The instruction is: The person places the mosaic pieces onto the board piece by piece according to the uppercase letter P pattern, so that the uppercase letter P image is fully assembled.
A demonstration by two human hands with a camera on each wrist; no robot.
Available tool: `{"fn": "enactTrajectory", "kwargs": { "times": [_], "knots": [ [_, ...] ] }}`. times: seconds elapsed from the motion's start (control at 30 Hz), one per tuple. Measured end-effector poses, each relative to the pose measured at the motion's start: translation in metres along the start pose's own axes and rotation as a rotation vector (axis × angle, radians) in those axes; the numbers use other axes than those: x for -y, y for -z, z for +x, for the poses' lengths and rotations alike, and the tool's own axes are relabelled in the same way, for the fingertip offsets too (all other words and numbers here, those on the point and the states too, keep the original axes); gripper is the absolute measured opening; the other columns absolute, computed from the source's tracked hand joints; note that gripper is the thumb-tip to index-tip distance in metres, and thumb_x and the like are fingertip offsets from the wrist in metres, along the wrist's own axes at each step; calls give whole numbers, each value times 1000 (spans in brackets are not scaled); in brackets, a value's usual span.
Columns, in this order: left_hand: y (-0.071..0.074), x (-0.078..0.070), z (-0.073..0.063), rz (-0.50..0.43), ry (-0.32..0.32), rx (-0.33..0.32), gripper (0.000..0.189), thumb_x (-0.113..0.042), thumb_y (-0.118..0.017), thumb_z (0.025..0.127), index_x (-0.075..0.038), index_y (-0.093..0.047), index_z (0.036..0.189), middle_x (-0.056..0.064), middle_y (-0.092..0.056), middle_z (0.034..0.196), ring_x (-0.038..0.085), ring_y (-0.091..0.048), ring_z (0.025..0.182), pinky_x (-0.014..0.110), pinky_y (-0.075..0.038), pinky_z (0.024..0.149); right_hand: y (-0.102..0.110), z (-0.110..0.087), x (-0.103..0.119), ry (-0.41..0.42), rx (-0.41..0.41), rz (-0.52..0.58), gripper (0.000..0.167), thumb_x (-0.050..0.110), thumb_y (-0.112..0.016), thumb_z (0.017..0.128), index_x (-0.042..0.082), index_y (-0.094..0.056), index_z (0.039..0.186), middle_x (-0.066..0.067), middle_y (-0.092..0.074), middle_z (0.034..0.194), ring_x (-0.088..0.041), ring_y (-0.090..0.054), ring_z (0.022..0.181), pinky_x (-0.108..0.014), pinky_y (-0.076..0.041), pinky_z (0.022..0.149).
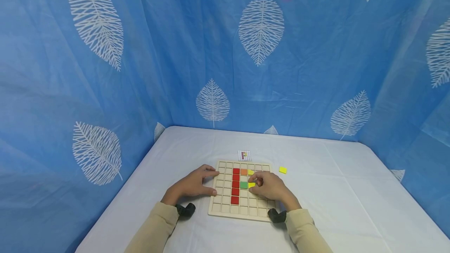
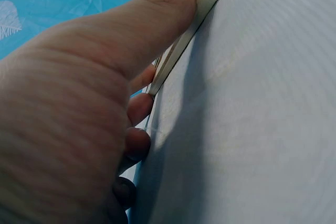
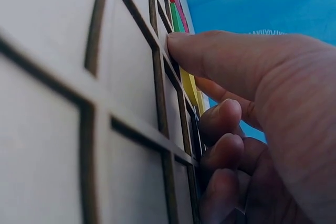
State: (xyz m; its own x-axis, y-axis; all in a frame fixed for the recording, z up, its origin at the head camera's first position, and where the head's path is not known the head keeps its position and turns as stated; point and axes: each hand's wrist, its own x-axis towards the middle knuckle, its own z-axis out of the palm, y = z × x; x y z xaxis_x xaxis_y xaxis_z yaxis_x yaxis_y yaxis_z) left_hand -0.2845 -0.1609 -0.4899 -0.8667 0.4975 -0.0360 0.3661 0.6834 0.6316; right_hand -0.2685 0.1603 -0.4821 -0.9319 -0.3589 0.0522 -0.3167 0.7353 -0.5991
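A wooden grid board [image 1: 225, 208] lies on the table. Several red tiles [image 1: 235, 191] form a column on it. Right of that column sit an orange tile [image 1: 244, 171], a green tile [image 1: 244, 185] and, at the top, a yellow tile [image 1: 250, 172]. My left hand [image 1: 192, 183] touches the board's left edge, thumb and fingers spread apart. Between the thumb and index finger of my right hand [image 1: 270, 186] is another yellow tile [image 1: 251, 185], pinched beside the green one. In the right wrist view that yellow tile [image 3: 188, 85] is partly hidden by the thumb.
A loose yellow tile [image 1: 283, 170] lies right of the board on the white-covered table [image 1: 330, 190]. Behind the board is a small card [image 1: 244, 155] printed with a coloured grid pattern. Blue leaf-patterned curtains [image 1: 302, 69] stand around the table.
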Motion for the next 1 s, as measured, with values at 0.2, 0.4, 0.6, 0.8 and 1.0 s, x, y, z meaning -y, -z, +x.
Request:
{"fn": "enactTrajectory", "kwargs": {
  "times": [0.2, 0.4, 0.6, 0.8, 1.0],
  "knots": [
    [0, 0, -1, 4, 6, -1, 79, -54, -80, 79, -25, -52, 147, 3, -44, 149, 27, -42, 140, 54, -39, 114, 0, 0, 0, 11, -5, -1, 18, 28, -81, 83, 27, -72, 98, 8, -53, 72, -6, -45, 63, -25, -35, 60],
    [0, 0, 0, 14, 1, 3, 79, -54, -80, 79, -25, -52, 148, 3, -44, 148, 27, -43, 139, 54, -39, 113, 0, -1, 0, 4, -6, -4, 17, 28, -81, 83, 28, -71, 97, 9, -53, 72, -6, -45, 63, -25, -36, 61],
    [0, 0, -1, 6, -4, 3, 79, -54, -80, 79, -25, -52, 148, 4, -43, 149, 27, -43, 139, 55, -39, 113, 0, 0, -1, 8, -4, -5, 17, 28, -81, 83, 28, -71, 97, 10, -52, 72, -5, -45, 63, -25, -37, 62],
    [0, 1, 0, -4, -5, 1, 79, -53, -80, 80, -25, -52, 148, 3, -44, 149, 26, -43, 138, 54, -41, 112, 0, -1, -1, 19, 2, 3, 18, 29, -81, 84, 27, -72, 98, 10, -53, 72, -5, -45, 63, -25, -37, 61],
    [0, 2, 0, -1, -8, 0, 78, -53, -80, 80, -25, -53, 147, 3, -44, 148, 26, -43, 138, 54, -40, 112, 0, -1, -2, 9, 9, 25, 18, 30, -81, 83, 27, -71, 98, 9, -54, 73, -6, -46, 63, -25, -37, 61]
  ]
}}
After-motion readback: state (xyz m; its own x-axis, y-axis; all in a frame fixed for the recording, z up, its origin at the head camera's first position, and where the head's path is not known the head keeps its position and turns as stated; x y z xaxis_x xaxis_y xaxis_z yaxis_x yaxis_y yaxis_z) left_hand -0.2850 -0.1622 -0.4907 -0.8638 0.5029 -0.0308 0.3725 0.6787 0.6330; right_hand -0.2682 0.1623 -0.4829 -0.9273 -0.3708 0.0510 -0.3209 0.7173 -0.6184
